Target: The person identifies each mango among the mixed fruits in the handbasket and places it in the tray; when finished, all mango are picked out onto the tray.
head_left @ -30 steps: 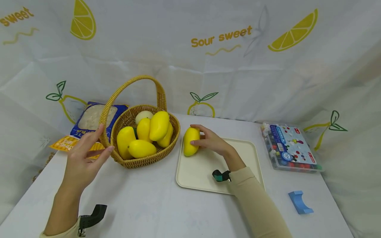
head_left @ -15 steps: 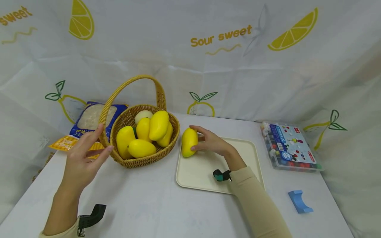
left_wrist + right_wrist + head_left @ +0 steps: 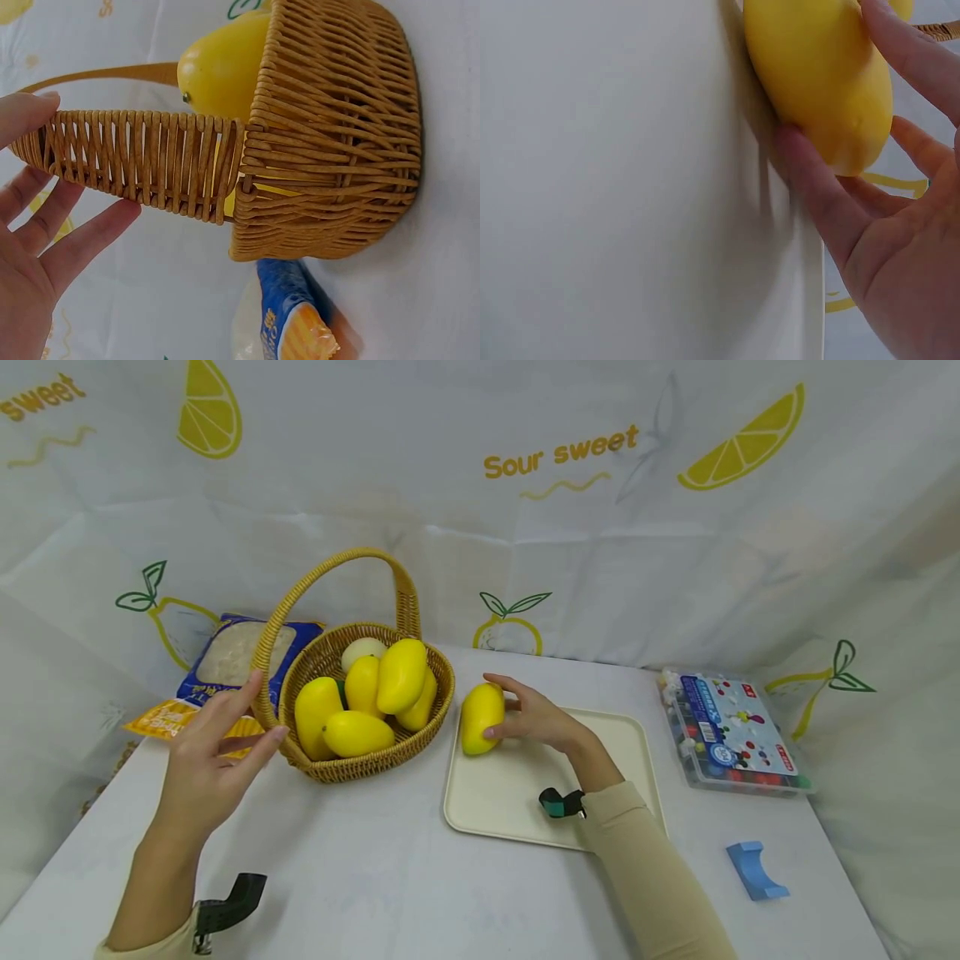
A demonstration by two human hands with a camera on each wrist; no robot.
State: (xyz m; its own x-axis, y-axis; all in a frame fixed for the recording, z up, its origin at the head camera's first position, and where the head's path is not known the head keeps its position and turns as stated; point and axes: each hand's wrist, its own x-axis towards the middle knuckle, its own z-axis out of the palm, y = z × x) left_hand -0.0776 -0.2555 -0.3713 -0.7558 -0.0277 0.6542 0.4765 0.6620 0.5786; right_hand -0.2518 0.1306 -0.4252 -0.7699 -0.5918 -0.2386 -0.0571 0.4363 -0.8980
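Note:
My left hand point(image 3: 210, 760) holds the side of the wicker basket's handle point(image 3: 262, 681). In the left wrist view its thumb point(image 3: 34, 112) lies along one edge of the handle and its fingers touch the other. Inside the basket point(image 3: 360, 770) lie several yellow mangoes point(image 3: 357, 735) and a pale round item point(image 3: 363, 650). My right hand point(image 3: 536, 718) holds another mango point(image 3: 481, 722) at the left end of a cream tray point(image 3: 495, 810). Thumb and fingers rest against the mango's sides in the right wrist view, where its far end runs out of frame.
Left of the basket lie a blue bag point(image 3: 225, 660) and an orange packet point(image 3: 165, 720). A clear case of coloured pieces point(image 3: 738, 735) sits right of the tray, with a blue curved block point(image 3: 756, 870) in front. A white curtain point(image 3: 450, 527) hangs behind.
The mango under my right hand has shifted slightly on the tray, and the right thumb sits a little lower on it. My left hand and the basket have stayed in place.

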